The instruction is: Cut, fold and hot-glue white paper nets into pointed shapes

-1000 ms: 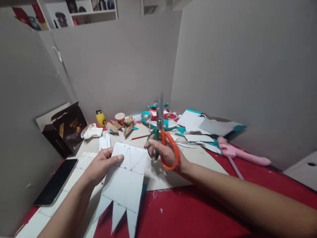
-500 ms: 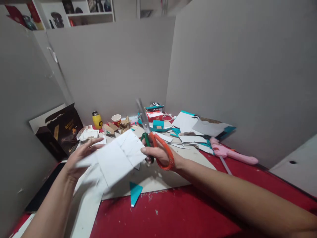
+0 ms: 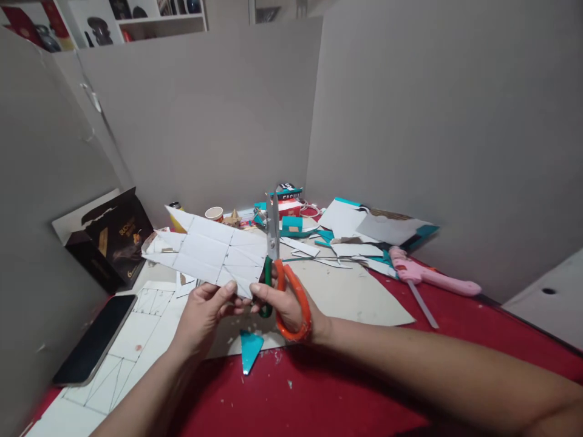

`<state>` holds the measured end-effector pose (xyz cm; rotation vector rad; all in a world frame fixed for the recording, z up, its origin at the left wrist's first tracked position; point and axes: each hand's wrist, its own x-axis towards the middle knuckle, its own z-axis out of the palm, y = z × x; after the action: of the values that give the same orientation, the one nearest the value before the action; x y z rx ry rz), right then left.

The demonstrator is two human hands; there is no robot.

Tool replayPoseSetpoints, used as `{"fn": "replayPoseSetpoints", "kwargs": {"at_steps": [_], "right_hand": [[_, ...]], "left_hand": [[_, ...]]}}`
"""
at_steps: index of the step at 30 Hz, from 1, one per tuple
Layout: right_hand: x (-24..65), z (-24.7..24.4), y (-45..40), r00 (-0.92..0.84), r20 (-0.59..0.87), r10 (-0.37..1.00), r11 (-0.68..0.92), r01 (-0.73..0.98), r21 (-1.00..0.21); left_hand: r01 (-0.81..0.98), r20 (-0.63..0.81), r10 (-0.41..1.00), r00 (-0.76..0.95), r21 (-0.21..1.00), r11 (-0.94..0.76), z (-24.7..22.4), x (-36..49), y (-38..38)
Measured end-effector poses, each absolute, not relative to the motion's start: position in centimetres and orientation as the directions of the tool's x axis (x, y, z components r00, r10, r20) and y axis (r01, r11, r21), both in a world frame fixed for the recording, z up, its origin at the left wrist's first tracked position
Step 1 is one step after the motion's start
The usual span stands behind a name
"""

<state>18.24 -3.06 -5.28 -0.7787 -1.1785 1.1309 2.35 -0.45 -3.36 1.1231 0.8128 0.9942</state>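
Note:
A white piece of cardboard (image 3: 207, 246), marked with pencil lines and with pointed tabs at its left end, is held up above the table. My left hand (image 3: 207, 309) pinches its lower edge between thumb and fingers. My right hand (image 3: 289, 303) carries scissors (image 3: 273, 233) with one orange and one green handle, blades pointing up and slightly apart. That hand's thumb also presses on the cardboard's lower right corner. Below my hands a small teal triangular scrap (image 3: 251, 352) lies on the table.
A phone (image 3: 98, 340) lies at the left on a sheet with drawn lines (image 3: 109, 379). Behind it stands a dark box (image 3: 116, 237). Cardboard scraps (image 3: 357, 250) and a pink glue gun (image 3: 432, 279) are at the right. A paper cup (image 3: 214, 213) stands behind.
My left hand has moved right and now grips the cardboard's lower edge near my right hand. The cardboard has turned, its tabbed end rising at the left. The scissors have tipped more upright.

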Motion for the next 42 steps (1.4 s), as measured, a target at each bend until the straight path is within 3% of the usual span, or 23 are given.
{"fn": "replayPoseSetpoints", "kwargs": {"at_steps": [6,11,18,23,30,37,42], "right_hand": [[19.0,-4.5,-2.7,0.139,0.323,0.936,0.349,-0.244,-0.905],[19.0,-4.6,-2.9,0.035,0.297,0.954,0.298,-0.188,-0.936],[19.2,-4.9,-3.9,0.023,0.322,0.947,0.322,-0.016,-0.947],[19.6,-6.0,-3.5,-0.174,0.307,0.936,0.336,0.173,-0.926],[19.6,-6.5,-2.9,-0.391,0.357,0.848,0.513,0.441,-0.736],[19.8,-7.0,-3.1,-0.466,0.291,0.835,0.523,0.512,-0.682],[19.6,-6.5,-3.5,-0.484,0.251,0.839,0.496,0.488,-0.718]], "left_hand": [[-0.164,0.039,0.937,0.346,0.986,0.019,-2.7,1.5,0.0],[-0.154,0.042,0.919,0.392,0.988,0.021,-2.4,1.5,-0.2],[-0.332,0.186,0.968,0.167,0.935,-0.122,0.1,-0.6,0.9],[-0.380,0.230,0.969,0.092,0.908,-0.179,1.1,-1.6,1.2],[-0.368,0.293,0.955,0.044,0.894,-0.257,1.3,-1.9,1.0],[-0.335,0.304,0.952,0.043,0.902,-0.273,1.2,-2.0,0.7],[-0.349,0.302,0.951,0.066,0.900,-0.262,0.8,-1.9,0.7]]}}
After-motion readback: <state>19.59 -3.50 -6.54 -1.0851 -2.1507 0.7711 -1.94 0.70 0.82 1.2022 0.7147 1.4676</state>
